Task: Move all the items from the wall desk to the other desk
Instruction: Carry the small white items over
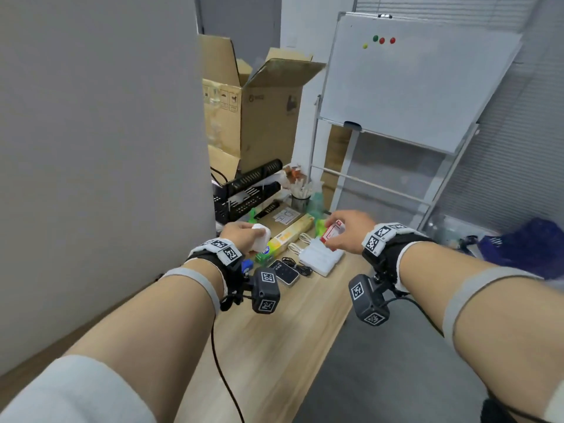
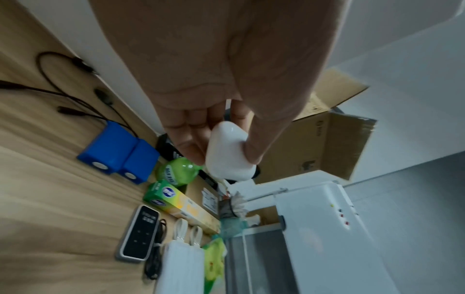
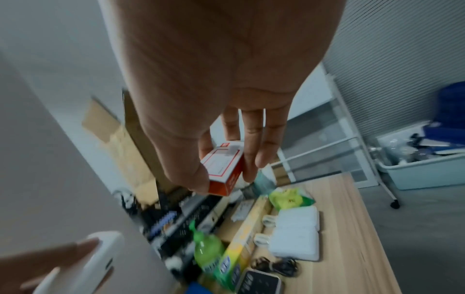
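Note:
Above the wooden wall desk, my left hand grips a smooth white rounded charger between thumb and fingers. My right hand pinches a small red-and-white box, lifted clear of the desk. Below the hands lie a long green-yellow box, two white power banks with looped cables, a black flat device, a black cable, blue boxes, a green bottle and a green packet.
A grey partition wall runs along the desk's left side. At the far end stand a black mesh tray, a pen cup and an open cardboard box. A whiteboard and a tub of clutter stand to the right.

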